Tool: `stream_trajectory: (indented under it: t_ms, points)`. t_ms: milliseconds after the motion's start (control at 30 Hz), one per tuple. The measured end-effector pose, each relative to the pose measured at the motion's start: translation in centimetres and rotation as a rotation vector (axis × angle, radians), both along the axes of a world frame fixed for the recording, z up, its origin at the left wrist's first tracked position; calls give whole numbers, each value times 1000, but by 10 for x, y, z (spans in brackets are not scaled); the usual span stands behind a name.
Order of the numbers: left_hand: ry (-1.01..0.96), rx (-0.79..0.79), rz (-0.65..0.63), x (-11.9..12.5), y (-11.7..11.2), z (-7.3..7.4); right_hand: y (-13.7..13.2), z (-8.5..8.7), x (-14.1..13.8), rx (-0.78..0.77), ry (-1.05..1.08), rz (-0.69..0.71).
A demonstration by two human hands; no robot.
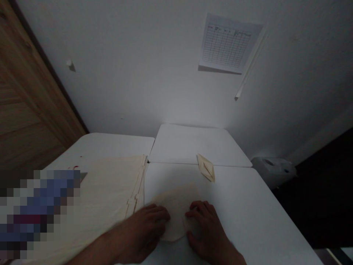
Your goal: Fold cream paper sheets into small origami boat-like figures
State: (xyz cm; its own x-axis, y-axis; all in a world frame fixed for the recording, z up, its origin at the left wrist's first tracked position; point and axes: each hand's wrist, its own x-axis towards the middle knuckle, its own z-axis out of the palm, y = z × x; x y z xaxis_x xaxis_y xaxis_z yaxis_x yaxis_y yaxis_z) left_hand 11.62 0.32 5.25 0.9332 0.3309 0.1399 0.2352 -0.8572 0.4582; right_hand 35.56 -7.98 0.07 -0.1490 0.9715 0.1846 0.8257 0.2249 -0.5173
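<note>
My left hand (140, 232) and right hand (205, 232) lie spread, not pinching, on a thin, round, cream cloth piece (173, 217); dim, but it looks soft and light, easiest held at its rim.

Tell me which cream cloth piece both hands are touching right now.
The round cream piece, flat between the left hand and right hand. The layered stack lies to its left; the small folded, pointed piece lies farther up the table.

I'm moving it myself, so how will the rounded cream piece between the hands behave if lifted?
The rounded cream piece looks thin and soft, so it will probably droop when lifted. Lying flat on the white table, it probably slides easily and feels light.
</note>
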Motion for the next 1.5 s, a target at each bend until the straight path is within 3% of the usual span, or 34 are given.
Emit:
stream_trajectory:
  t_ms: [233, 400, 533, 667, 767, 967, 1267, 1500]
  points:
    - [-7, 27, 9, 0, -1, 1, 0, -3, 0, 21, 37, -5]
    - [-32, -41, 4, -1, 2, 3, -1, -2, -1, 28, 15, -6]
    - [-77, -159, 61, -4, 9, -10, -1, -3, -1, 24, -24, -18]
    - [-183, -243, 268, 2, 18, -27, 1, -5, -1, 24, -18, -25]
    - [-119, -301, 294, 14, 25, -33, 1, -5, -2, 22, 4, -29]
    - [-105, -172, 395, 33, 30, -44, 0, -4, -3, 28, 28, -29]
    - [-118, 11, 519, 43, 16, -65, -1, 1, -5, 16, -81, -20]
    - [-126, 71, 543, 44, 9, -63, -1, -2, -3, 20, -76, -15]
